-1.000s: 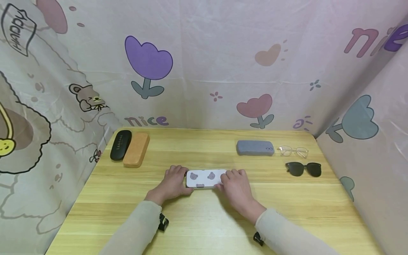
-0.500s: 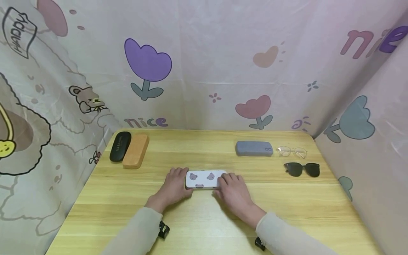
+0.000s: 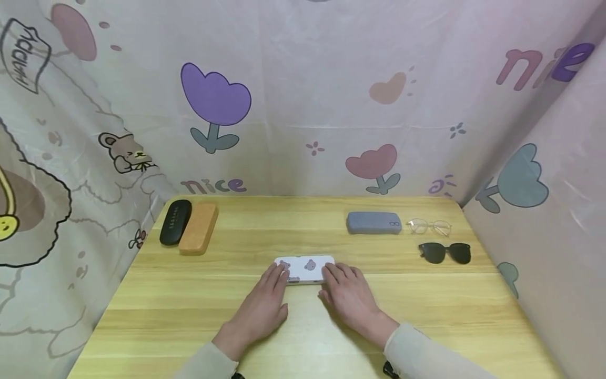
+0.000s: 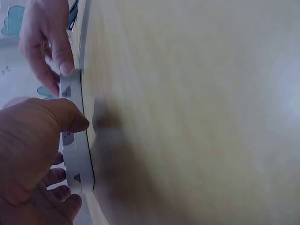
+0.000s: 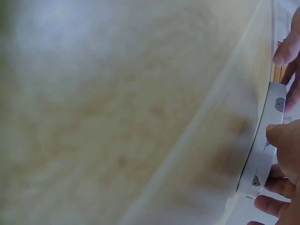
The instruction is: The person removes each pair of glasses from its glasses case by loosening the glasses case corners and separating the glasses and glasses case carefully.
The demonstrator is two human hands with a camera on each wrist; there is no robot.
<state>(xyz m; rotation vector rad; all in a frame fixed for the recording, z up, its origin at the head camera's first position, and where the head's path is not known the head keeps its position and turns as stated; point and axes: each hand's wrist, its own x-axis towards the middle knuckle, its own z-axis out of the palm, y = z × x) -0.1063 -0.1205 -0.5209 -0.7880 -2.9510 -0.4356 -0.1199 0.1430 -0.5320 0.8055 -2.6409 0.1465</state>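
Observation:
A white case (image 3: 310,268) printed with bear faces, shaped like a glasses case, lies closed on the table at centre in the head view. My left hand (image 3: 265,302) has its fingers laid straight over the case's left end, thumb apart on the near side. On the right end rest the fingertips of my right hand (image 3: 350,295), with that thumb just in front of the near edge. From the left wrist, the case's long side (image 4: 77,154) shows beyond the thumb. The right wrist view also shows the case (image 5: 257,154) edge-on beside the right thumb.
At the table's (image 3: 303,337) back left, a black glasses case (image 3: 175,222) leans close to an orange-tan case (image 3: 199,229). A grey-blue glasses case (image 3: 374,223) lies back right, beside clear eyeglasses (image 3: 429,227) and dark sunglasses (image 3: 445,252). A printed curtain (image 3: 279,95) surrounds the table.
My left hand has let go of the case's left end and moved onto its top with fingers straight. The right fingers stay on the right end, their thumb drawn slightly away. The head view tilted slightly up.

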